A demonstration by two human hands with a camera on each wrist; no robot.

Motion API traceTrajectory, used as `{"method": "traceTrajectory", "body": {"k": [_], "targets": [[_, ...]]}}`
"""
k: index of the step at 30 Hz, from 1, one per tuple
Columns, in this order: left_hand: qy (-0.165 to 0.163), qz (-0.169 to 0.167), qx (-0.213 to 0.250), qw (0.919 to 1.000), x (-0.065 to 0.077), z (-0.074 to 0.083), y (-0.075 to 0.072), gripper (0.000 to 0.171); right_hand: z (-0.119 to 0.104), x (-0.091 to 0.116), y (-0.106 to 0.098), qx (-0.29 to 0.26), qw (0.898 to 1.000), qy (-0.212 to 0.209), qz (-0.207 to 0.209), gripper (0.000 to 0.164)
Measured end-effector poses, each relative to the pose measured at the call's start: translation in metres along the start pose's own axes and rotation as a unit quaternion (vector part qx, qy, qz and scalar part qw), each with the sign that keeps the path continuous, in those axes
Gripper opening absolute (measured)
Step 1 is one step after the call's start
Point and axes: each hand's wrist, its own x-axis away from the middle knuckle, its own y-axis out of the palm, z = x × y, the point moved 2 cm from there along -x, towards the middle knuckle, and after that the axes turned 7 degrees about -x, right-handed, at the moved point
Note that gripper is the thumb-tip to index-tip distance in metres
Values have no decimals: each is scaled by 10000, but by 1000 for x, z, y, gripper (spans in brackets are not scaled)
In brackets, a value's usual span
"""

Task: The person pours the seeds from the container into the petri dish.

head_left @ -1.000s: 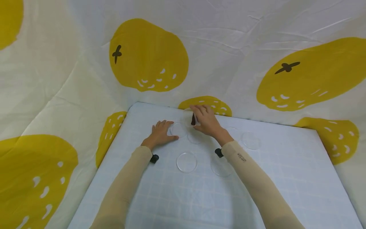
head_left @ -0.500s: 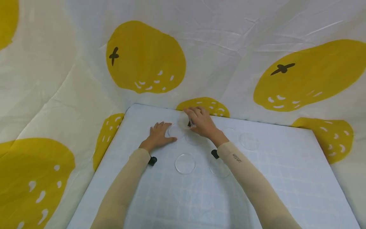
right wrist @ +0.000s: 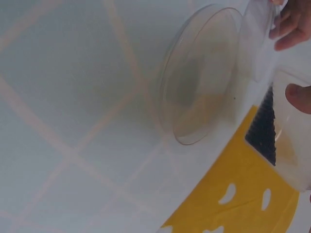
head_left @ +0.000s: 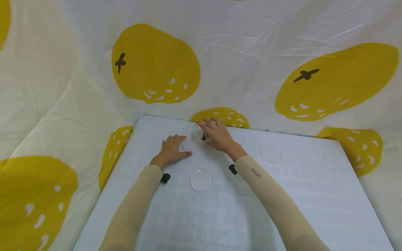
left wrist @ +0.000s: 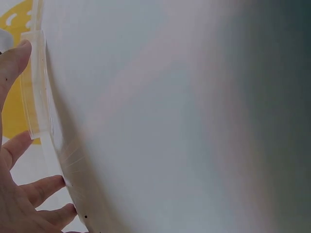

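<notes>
My left hand lies at the back left of the table, thumb and index finger on opposite sides of a clear round petri dish. The left wrist view shows the same dish edge-on between them. My right hand holds a clear plastic container tilted near that dish. Dark grains are heaped in the container's lower corner. Whether any grains lie in the held dish cannot be made out. Another petri dish sits just beside, under the right hand.
More clear petri dishes lie about: one in front, one by the right wrist, and two farther right, a nearer one and an outer one. A white cloth with yellow fruit prints hangs behind the pale blue table.
My right hand has moved slightly left, closer to the dish in my left hand, with the container. Less of the dark grains shows in the head view. The left hand keeps its hold.
</notes>
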Motion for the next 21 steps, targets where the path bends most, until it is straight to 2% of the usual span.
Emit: {"method": "traceTrajectory", "body": {"k": [21], "targets": [[-10,23,43,10000,0,-1,2,89,-7,-2,-2,338,9990,-39,-274,91]]}}
